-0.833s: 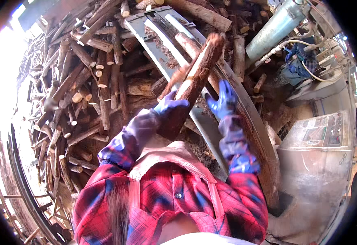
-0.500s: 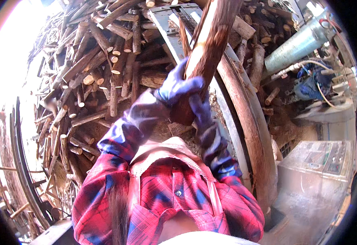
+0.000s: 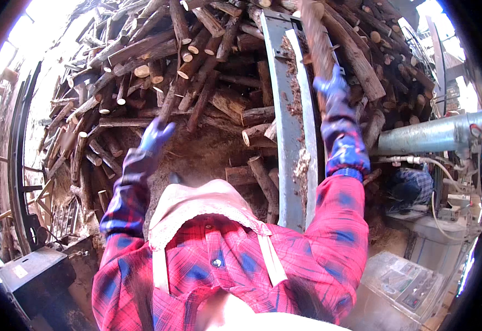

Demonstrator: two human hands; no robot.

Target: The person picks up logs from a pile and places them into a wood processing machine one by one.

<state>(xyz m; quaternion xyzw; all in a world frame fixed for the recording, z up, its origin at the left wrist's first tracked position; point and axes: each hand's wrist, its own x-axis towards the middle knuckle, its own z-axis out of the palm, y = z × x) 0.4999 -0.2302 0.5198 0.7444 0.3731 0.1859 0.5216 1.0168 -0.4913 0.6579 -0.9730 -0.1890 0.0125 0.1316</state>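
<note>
My left hand (image 3: 155,137), in a blue-violet glove, reaches out over the pile with its fingers spread. Just beyond it is the lower end of a slim brown log (image 3: 169,100); whether the two touch is unclear. Ahead and to the right, my right hand (image 3: 332,86), gloved alike, is at the near part of a long, bark-covered log (image 3: 318,41) blurred by motion. The smear hides how its fingers lie against the bark. This log runs along the right side of a grey metal trough (image 3: 281,171) scattered with bark bits.
A large heap of cut logs (image 3: 136,71) fills the far side and left. At the right are a blue-green cylinder (image 3: 428,135) with hoses and a control box (image 3: 403,284). A dark metal cabinet (image 3: 34,270) stands at the lower left, near upright rails (image 3: 23,160).
My left hand has come off the thick log that was before me and swung left, fingers spread. My right hand has moved forward and right. The view has turned left.
</note>
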